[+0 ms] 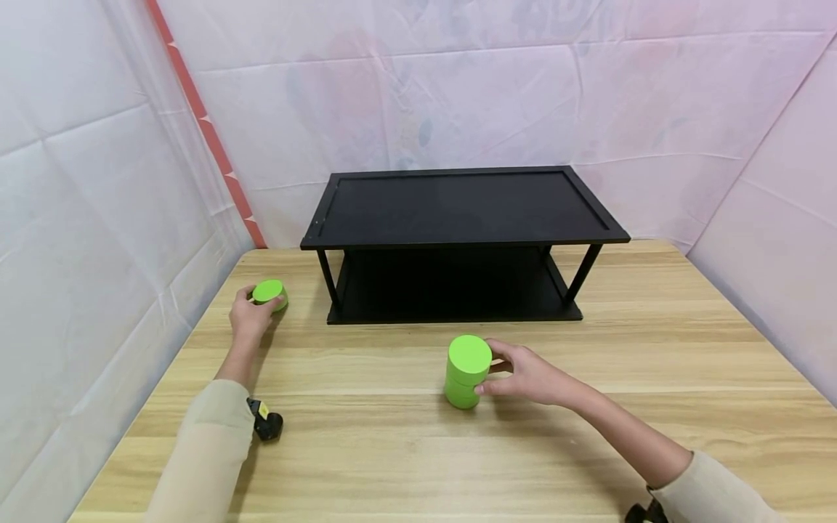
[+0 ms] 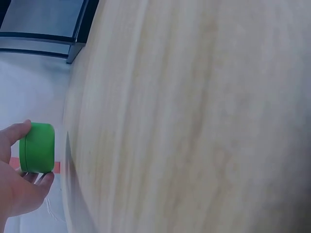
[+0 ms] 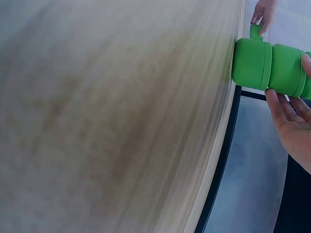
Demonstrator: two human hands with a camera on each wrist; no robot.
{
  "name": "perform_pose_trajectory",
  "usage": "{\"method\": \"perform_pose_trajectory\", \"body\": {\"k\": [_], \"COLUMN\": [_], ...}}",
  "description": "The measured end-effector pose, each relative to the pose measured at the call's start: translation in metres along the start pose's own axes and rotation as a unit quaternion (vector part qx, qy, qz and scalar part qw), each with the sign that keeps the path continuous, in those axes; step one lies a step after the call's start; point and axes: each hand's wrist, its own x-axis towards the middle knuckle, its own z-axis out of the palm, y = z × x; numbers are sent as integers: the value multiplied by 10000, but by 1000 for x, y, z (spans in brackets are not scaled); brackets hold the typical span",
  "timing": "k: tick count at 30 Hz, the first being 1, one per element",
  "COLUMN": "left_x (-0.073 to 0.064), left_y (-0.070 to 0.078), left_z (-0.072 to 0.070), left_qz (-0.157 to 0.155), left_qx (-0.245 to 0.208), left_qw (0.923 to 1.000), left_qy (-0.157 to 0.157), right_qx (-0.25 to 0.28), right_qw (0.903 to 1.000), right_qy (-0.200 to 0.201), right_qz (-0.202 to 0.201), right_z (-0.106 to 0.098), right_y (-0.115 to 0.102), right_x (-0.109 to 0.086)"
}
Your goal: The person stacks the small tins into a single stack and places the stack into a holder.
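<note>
Two bright green round tins with lids stand stacked upright on the table in the head view, the upper tin (image 1: 469, 356) squarely over the lower tin (image 1: 461, 392). My right hand (image 1: 526, 374) grips the upper one from the right, thumb at the near side and fingers round the back. At the table's far left, my left hand (image 1: 251, 317) holds a single green tin (image 1: 269, 291) between thumb and fingers. The left wrist view shows this tin (image 2: 40, 148) with its lid seam; whether it touches the table I cannot tell.
A black two-tier rack (image 1: 458, 211) stands at the back middle of the wooden table (image 1: 366, 450), between the hands and the rear sheet. White sheets (image 1: 78, 218) hang along the left, back and right sides.
</note>
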Motion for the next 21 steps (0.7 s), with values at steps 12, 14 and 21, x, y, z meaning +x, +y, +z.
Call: {"method": "perform_pose_trajectory", "body": {"k": [12, 14, 21], "left_x": [-13, -14, -18], "left_y": [7, 8, 11], "left_z": [-7, -8, -10], "left_qz": [122, 181, 340], "left_qx": [-50, -33, 90], "left_qw": [9996, 9994, 9987], "left_qy": [-266, -284, -363], "right_qx": [-76, -94, -96], "right_qw": [9999, 9999, 9999], "right_qy": [16, 22, 25], "right_qz": [-64, -84, -96], "right_z": [0, 0, 0], "right_y": [-1, -1, -1], "right_x": [-1, -1, 0]}}
